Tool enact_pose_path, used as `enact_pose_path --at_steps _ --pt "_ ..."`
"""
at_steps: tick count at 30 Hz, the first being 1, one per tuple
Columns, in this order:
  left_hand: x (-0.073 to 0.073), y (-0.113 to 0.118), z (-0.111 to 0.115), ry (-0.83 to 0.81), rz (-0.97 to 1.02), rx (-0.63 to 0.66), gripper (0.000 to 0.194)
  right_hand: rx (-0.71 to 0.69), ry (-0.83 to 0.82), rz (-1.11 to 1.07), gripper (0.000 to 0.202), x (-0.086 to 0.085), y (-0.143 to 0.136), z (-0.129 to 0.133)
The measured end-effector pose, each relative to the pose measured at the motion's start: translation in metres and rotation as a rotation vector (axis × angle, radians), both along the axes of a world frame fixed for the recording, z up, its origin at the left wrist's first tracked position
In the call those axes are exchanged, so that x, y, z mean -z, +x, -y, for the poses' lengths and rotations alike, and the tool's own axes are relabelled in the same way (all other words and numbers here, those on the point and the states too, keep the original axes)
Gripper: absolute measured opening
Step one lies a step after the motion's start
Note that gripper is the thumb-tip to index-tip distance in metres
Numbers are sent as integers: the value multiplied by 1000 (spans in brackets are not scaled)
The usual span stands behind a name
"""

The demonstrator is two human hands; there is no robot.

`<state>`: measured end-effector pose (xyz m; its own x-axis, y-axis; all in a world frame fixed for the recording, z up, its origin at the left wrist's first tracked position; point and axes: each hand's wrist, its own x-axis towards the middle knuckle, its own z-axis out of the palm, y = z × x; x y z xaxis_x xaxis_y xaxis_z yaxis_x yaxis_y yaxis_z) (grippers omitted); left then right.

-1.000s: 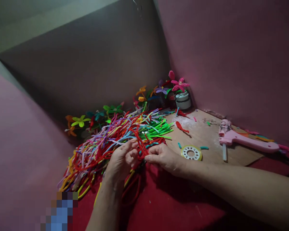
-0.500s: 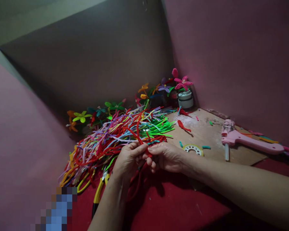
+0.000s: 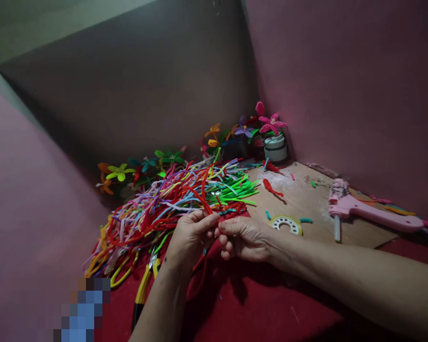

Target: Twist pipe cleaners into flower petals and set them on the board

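My left hand [image 3: 194, 235] is closed in a pinch on a red pipe cleaner [image 3: 204, 202], whose ends stick up past the thumb toward the pile. Fingertips of my right hand [image 3: 244, 237] are pressed together at the lower part of the same pipe cleaner, close beside the left fingertips. Most of the piece between the hands is hidden. Just beyond them spreads a pile of many-coloured pipe cleaners [image 3: 157, 204]. Yellow-and-black pliers [image 3: 144, 285] lie left of my left forearm. A tool with red loop handles [image 3: 198, 282] shows partly beneath my hands.
A pink glue gun [image 3: 374, 213] rests on a brown board [image 3: 310, 209] at right, near a tape roll [image 3: 287, 225] and a red twisted piece [image 3: 273, 187]. Pipe-cleaner flowers [image 3: 271, 123] and a lidded container [image 3: 275, 149] stand at the back. Red cloth [image 3: 257, 304] covers the front.
My right hand has shifted slightly down, and a small gap shows between the hands. The red pipe cleaner's upper ends sit a little lower and closer together.
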<state>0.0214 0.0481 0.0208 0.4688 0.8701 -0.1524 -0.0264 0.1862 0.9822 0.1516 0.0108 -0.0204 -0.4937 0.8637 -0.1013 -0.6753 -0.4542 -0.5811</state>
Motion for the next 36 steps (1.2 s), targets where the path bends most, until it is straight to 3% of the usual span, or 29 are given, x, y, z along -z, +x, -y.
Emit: enact_pose_path --at_steps 5,11,17,23,28,36 --pt "2 -2 2 122 -77 -19 24 23 136 126 14 2 2 -4" --pt "4 0 1 250 -132 -79 21 163 238 309 20 2 6 -7" --pt "4 1 1 77 -11 -100 22 182 254 365 19 2 6 -7" --pt "-4 0 4 52 55 -150 21 196 256 416 19 -5 6 -3" --pt "1 2 4 4 17 -132 21 308 243 350 23 -2 5 -5" --pt "3 5 3 -16 37 -92 19 292 174 318 14 2 4 -8"
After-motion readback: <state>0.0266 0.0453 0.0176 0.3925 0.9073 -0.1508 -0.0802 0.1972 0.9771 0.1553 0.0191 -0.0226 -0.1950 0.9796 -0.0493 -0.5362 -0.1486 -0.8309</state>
